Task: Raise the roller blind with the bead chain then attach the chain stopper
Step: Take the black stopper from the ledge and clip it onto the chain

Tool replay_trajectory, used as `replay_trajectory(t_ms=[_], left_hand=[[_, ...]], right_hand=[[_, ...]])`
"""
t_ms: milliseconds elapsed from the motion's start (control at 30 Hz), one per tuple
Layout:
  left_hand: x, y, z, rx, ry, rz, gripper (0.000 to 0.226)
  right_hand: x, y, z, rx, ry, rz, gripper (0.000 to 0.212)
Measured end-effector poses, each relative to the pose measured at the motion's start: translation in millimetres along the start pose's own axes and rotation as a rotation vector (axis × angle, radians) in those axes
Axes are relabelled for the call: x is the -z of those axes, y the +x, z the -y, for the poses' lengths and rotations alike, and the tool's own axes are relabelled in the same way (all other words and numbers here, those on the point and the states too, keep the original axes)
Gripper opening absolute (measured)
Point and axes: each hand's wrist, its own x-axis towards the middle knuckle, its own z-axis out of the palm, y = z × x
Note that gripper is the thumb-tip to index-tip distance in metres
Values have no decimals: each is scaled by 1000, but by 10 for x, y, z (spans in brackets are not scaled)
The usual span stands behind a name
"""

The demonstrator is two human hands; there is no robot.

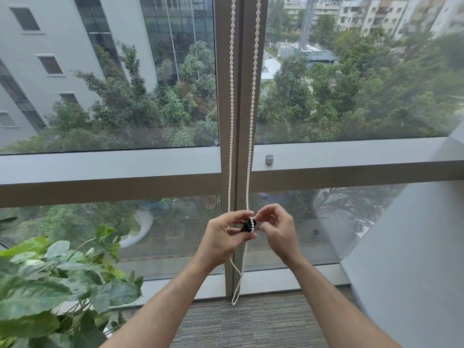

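A: Head view. Where is the chain?

B: The chain [254, 79] hangs as two white strands down the mullion [227, 109], from 12 o'clock at the top edge to the centre of the picture. Below the hands its loop droops to 6 o'clock and ends just above the carpet [251, 322].

A: And the stopper?

B: The stopper [248, 225] is a small black piece, just below centre, between the two hands. The right strand runs across its face, touching it; whether the beads are seated in it I cannot tell.

A: The left hand?

B: The left hand [222, 237] is at 9 o'clock from the stopper, closed round it, thumb above and fingers curled beneath. The left strand passes behind its fingers.

A: The right hand?

B: The right hand [278, 229] is at 3 o'clock from the stopper. Its thumb and forefinger are pinched together at the chain by the stopper's upper edge; the other fingers are curled loosely.

A: What else is there?

B: A plant [50, 272] with broad green leaves fills the 8 o'clock corner. A small grey knob [269, 159] sits on the window frame at 1 o'clock from the hands. A pale wall [414, 247] slants in at 4 o'clock. Through the glass, trees and buildings lie far below.
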Motion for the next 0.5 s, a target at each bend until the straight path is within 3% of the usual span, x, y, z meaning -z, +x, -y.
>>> replay_trajectory(t_ms=[100,300,500], left_hand=[[16,-6,-3,0,14,-9,50],[65,-23,-7,15,8,-28,48],[107,-26,-28,29,-9,-53,50]], right_hand=[[73,262,70,-34,-67,-122,28],[133,843,188,50,-475,-225,22],[73,1294,213,-21,-599,-239,52]])
